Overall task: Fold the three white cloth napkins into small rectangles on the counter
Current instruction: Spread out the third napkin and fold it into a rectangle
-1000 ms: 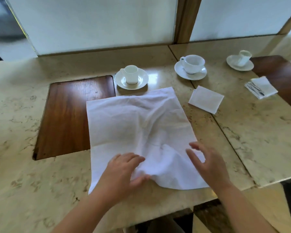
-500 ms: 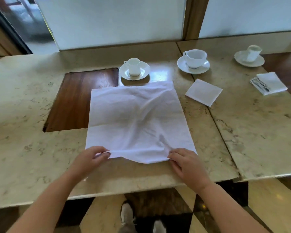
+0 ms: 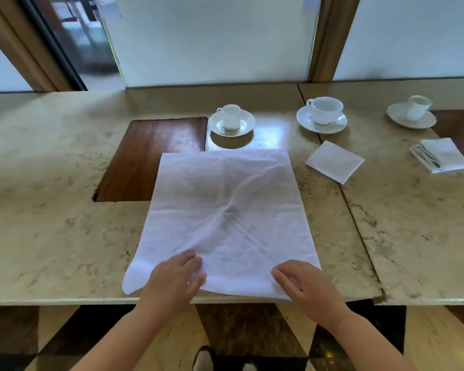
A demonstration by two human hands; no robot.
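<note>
A large white napkin lies spread flat on the marble counter, wrinkled through its middle, with its near edge at the counter's front. My left hand rests on its near left part, fingers spread and flat. Over the near right corner is my right hand, fingers apart and lightly touching the cloth. A second white napkin, folded into a small square, sits to the right. A third folded napkin lies at the far right with dark cutlery tucked in its side.
Three white cups on saucers stand along the back: a small one, a wider one, and one at far right. A dark wooden inset lies left of the napkin. A seam splits the counter slabs.
Both hands let go of the pinched near edge and now lie flat on the cloth. The napkin looks smoother and more spread out. The camera view shifted back.
</note>
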